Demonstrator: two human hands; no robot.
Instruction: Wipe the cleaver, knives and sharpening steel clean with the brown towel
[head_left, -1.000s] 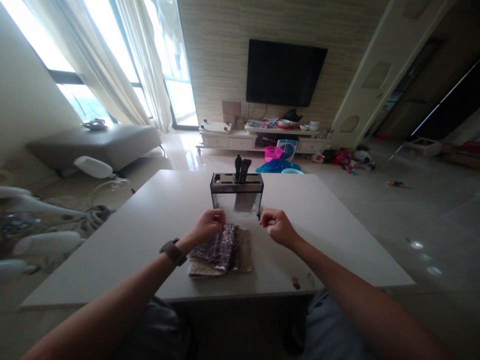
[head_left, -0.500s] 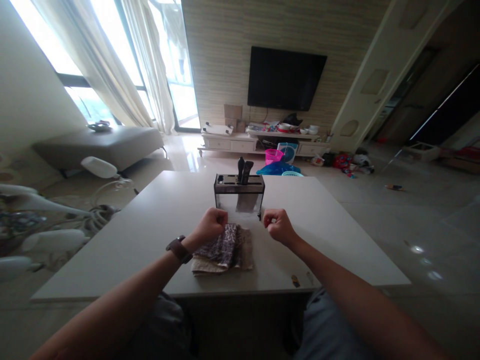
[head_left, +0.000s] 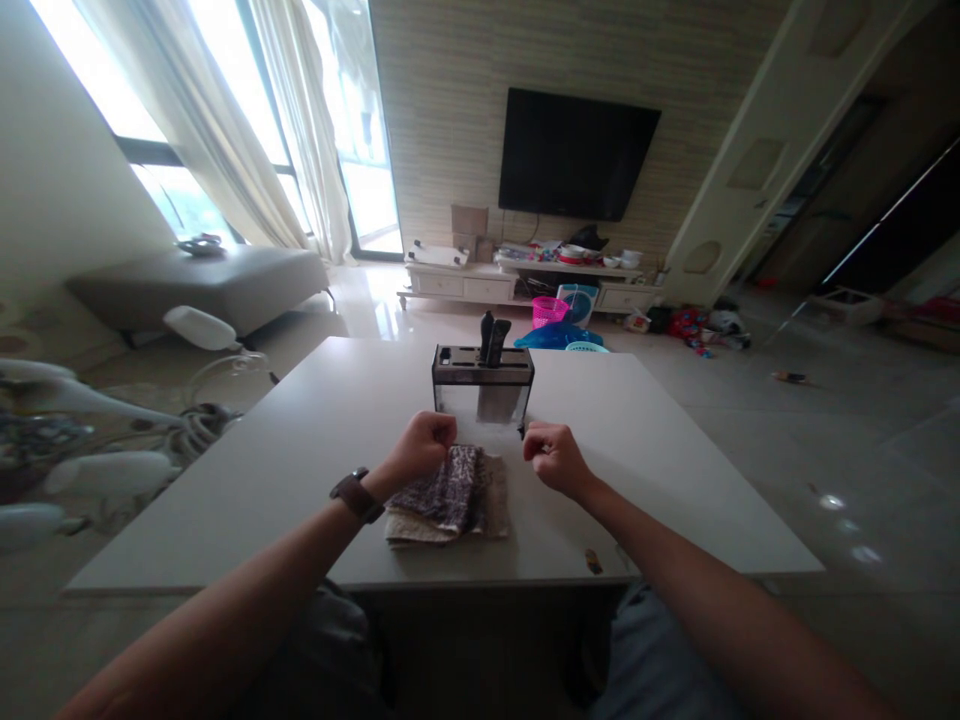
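My left hand (head_left: 427, 441) is closed in a fist with nothing showing in it, just over the far left part of a folded, patterned brown-and-beige cloth (head_left: 448, 500). Right of the cloth, my right hand (head_left: 556, 457) is also curled into a fist, and no object shows in it. Beyond both hands stands a knife block (head_left: 484, 366) with a slotted dark top and a see-through front. Two black handles (head_left: 493, 342) stick up out of its slots. The block's lower corners lie close to my fists; whether they touch cannot be made out.
The white table (head_left: 300, 460) carries the block and the cloth. A small dark-and-yellow item (head_left: 593, 561) lies by its near edge. White lamp-like parts (head_left: 112, 473) crowd the left side. Past the far edge are a blue bag (head_left: 551, 336) and a pink basket (head_left: 549, 311).
My right hand has shifted slightly left and its fingers have curled tighter. My left hand keeps its fist. The whole view has moved slightly; the block and cloth stay put on the table.
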